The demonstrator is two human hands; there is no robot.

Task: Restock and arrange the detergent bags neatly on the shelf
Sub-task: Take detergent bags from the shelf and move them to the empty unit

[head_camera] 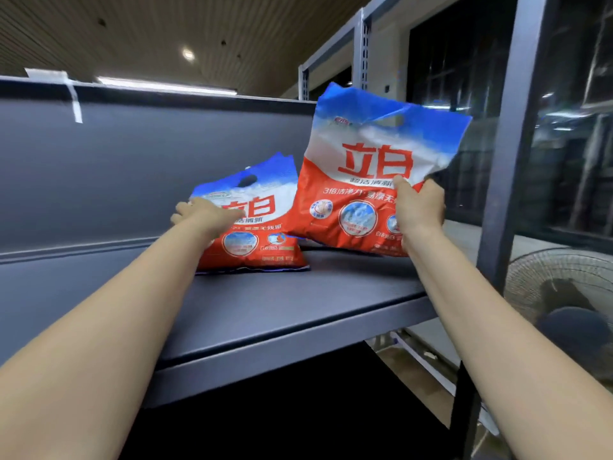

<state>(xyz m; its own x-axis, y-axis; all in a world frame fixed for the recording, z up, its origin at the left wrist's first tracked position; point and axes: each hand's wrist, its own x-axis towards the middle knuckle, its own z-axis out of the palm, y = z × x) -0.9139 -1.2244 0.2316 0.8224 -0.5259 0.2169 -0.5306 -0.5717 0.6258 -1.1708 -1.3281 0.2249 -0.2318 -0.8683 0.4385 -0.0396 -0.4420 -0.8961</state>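
Now left hand (202, 214) grips shelf (298, 313) bag (252, 227), right hand (418, 207) pinches raised bag (365, 167) nr post (507, 144).

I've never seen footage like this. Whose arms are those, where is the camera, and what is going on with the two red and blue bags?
There is no machine here: these are a person's two bare arms. The single picture comes from a wide-angle camera worn on the person's head, looking forward and down, so the arms seem to stretch out from the viewer.

In front is a dark grey shelf with a back panel. Two detergent bags are on it. The left hand rests on the left bag, which sits on the shelf. The right hand grips the right bag at its right edge, holding it upright; its bottom seems to touch the shelf, overlapping the left bag. To the lower right stands a fan.
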